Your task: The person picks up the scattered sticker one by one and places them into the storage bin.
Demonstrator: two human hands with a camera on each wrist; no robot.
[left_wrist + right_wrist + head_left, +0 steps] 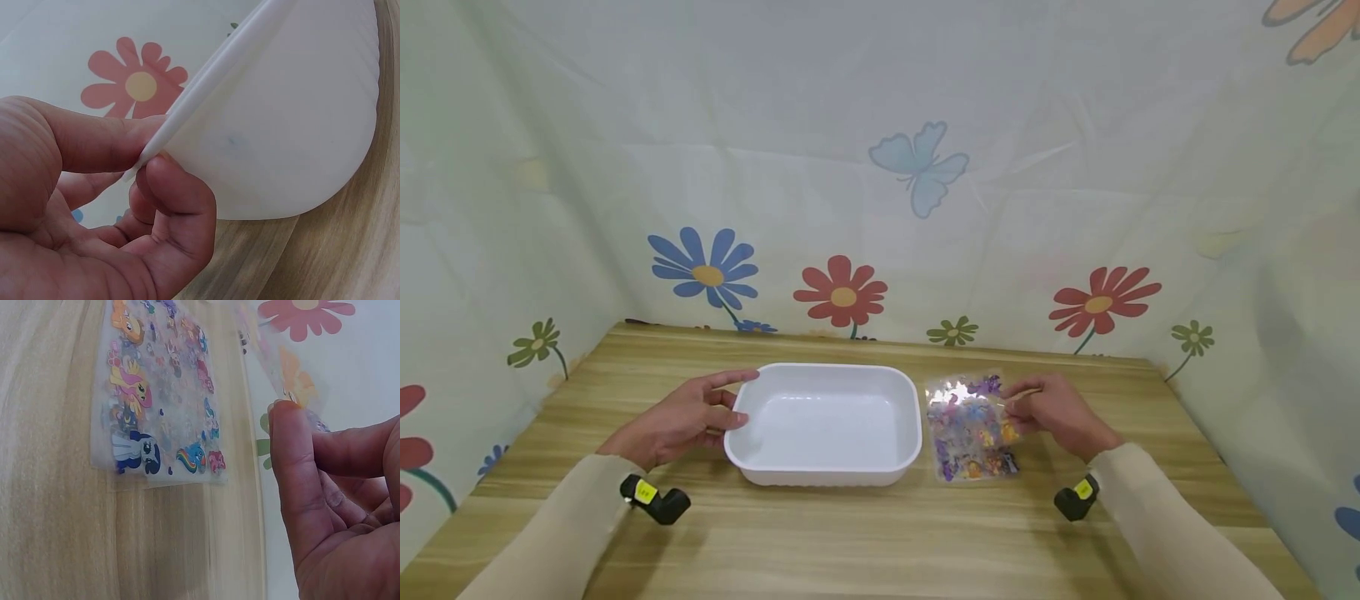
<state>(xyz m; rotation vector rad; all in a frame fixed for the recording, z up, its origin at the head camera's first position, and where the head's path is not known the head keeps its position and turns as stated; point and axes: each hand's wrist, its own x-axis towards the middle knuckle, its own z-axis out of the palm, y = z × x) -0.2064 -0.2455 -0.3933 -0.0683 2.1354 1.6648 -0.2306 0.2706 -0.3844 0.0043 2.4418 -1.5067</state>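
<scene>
A white plastic tub stands on the wooden table, tilted or level I cannot tell. At its left end my left hand pinches the rim between thumb and fingers; the left wrist view shows the tub's wall beside the curled fingertips. To the right of the tub lies a stack of clear sticker sheets printed with colourful cartoon ponies. My right hand pinches the edge of one clear sticker sheet, which stands raised apart from the stack in the right wrist view.
The wooden table reaches back to a pale cloth printed with flowers and a butterfly, which also hangs at both sides. A black wrist camera is strapped to the left forearm, another to the right.
</scene>
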